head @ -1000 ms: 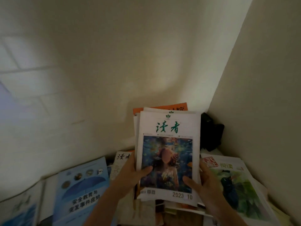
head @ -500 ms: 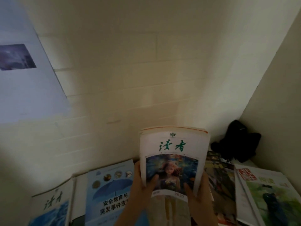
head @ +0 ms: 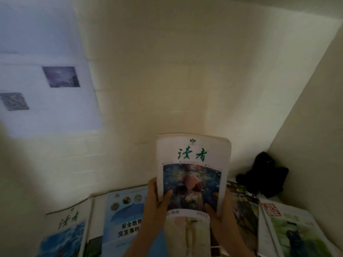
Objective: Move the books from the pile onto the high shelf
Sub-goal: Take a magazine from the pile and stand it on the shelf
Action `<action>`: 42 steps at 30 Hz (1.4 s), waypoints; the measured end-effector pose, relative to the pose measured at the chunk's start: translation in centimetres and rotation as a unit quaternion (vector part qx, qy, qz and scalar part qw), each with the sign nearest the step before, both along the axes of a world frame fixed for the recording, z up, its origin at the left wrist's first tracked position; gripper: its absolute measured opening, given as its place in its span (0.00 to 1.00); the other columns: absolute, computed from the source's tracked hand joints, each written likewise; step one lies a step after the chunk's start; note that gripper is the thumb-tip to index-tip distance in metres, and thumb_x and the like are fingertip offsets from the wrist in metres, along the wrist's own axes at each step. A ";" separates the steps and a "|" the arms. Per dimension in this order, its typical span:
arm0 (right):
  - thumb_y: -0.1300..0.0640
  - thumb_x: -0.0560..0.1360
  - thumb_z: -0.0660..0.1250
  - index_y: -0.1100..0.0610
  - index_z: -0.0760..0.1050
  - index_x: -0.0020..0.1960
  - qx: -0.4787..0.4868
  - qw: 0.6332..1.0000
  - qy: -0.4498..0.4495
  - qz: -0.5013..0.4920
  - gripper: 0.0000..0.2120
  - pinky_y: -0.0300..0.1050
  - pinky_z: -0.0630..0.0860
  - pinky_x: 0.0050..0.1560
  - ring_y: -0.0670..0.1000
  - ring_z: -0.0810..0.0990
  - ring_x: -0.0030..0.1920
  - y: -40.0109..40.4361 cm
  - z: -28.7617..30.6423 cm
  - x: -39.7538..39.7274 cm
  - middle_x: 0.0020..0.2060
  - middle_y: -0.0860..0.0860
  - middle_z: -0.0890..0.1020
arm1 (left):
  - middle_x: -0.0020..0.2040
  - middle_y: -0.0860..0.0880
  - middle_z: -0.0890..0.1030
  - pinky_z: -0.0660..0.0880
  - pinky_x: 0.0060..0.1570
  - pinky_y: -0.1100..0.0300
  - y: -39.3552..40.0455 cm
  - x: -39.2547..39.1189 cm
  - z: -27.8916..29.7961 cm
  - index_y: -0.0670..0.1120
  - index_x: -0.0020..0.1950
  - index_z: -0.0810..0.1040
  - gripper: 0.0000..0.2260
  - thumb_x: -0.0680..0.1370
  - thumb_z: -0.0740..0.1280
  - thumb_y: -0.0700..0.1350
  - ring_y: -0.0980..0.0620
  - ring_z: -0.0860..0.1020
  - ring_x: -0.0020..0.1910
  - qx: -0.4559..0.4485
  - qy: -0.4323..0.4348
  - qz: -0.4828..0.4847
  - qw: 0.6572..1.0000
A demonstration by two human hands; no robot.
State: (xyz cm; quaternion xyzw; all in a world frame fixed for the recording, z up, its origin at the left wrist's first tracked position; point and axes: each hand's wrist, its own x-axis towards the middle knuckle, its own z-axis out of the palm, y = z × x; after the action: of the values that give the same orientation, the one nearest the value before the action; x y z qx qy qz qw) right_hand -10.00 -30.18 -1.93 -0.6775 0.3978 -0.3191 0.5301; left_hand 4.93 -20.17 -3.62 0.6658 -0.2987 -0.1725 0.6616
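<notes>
I hold a stack of magazines point(head: 193, 169) upright in front of the wall, its white cover with green characters and a blue painting facing me. My left hand point(head: 157, 203) grips the stack's lower left edge, thumb across the cover. My right hand point(head: 219, 210) grips the lower right corner, thumb on the cover too. More magazines lie flat below: a blue umbrella booklet point(head: 124, 219), a white and blue one point(head: 68, 232) at the left, and a green-covered one point(head: 295, 232) at the right. No shelf can be made out.
A cream brick wall point(head: 167, 80) fills the background, meeting a side wall point(head: 311, 127) at the right. A white poster with small photos point(head: 42, 86) hangs at the left. A black object point(head: 263, 173) sits in the corner. A dark magazine point(head: 241, 203) lies by my right hand.
The stack has come up off the pile and stands more upright. The view has tilted upward, bringing the poster further into sight. Both hands keep their hold on its lower edge.
</notes>
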 end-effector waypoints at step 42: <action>0.64 0.73 0.70 0.63 0.51 0.69 -0.398 0.779 -0.107 0.473 0.34 0.40 0.71 0.52 0.60 0.71 0.65 39.3 53.2 43.1 0.59 0.61 0.71 | 0.59 0.51 0.77 0.79 0.42 0.66 50.8 26.3 50.9 0.50 0.71 0.62 0.22 0.79 0.65 0.47 0.55 0.77 0.53 0.002 -0.368 0.464 0.806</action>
State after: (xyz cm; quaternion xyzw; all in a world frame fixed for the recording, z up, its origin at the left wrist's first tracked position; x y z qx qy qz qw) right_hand 33.05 9.14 51.24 -0.8926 -0.1944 -0.2283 0.3368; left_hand 31.27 30.61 47.30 0.7397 -0.1749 0.4128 0.5019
